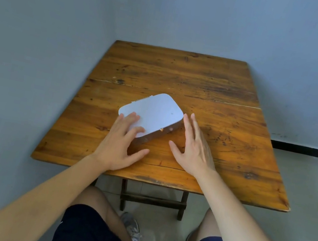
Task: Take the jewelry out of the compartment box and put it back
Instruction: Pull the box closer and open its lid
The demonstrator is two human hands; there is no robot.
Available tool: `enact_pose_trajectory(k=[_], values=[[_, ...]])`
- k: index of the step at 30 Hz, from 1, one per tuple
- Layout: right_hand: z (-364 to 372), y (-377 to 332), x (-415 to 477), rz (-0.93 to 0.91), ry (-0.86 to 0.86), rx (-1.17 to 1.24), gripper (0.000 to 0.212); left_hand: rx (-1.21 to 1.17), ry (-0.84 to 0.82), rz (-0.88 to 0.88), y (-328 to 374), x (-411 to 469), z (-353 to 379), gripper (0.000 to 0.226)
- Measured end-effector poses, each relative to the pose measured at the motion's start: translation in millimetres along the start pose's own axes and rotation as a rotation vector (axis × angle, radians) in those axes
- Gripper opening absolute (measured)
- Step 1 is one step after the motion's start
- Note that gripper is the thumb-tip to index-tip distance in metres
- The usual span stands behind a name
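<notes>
Hands (122,143), two; one closed box (151,114).

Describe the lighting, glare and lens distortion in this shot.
Head view: soft, even light; the box lid is washed out to a flat pale blue; faint shadows under the left hand and right hand; wide-angle stretch bends the table edges and forearms.

Single head-worn wide view, angled forward and down, close over the wooden table (182,77), perhaps slightly leftward.
</notes>
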State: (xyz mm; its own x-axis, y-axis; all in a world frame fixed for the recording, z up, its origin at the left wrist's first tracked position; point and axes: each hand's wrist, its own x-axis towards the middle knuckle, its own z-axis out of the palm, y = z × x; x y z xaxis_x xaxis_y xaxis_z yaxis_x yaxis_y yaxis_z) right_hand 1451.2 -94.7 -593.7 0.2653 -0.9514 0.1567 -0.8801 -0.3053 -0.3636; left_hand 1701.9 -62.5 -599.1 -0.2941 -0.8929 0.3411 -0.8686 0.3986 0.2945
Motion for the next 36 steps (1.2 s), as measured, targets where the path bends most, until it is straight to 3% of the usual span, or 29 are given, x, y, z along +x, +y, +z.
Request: enact_pose_trajectory(k=[4, 7, 18, 27, 32, 36], values=[[-1, -3, -7, -0.028, -0.05, 0.01, 0.093, -0.202, 0.033, -0.409, 1, 12, -1, 0.111], [0, -4, -8, -0.041, -0.059, 0.003, 0.091, -0.359, 0.022, -0.538, -2, 19, -3, 0.129], [4, -4, -4, -0.018, -0.049, -0.005, 0.085, -0.335, -0.043, -0.364, 0, 14, -1, 0.119], [0, -5, 2, -0.032, 0.084, -0.012, 0.08, -0.343, -0.078, -0.432, 1, 13, -2, 0.139], [-23, -18, 28, -0.024, 0.21, 0.151, 0.08, -0.381, -0.068, -0.458, -1, 11, -2, 0.148], [-35, -28, 50, -0.041, 0.228, 0.203, 0.075, -0.46, -0.019, -0.439, -5, 11, -4, 0.133]])
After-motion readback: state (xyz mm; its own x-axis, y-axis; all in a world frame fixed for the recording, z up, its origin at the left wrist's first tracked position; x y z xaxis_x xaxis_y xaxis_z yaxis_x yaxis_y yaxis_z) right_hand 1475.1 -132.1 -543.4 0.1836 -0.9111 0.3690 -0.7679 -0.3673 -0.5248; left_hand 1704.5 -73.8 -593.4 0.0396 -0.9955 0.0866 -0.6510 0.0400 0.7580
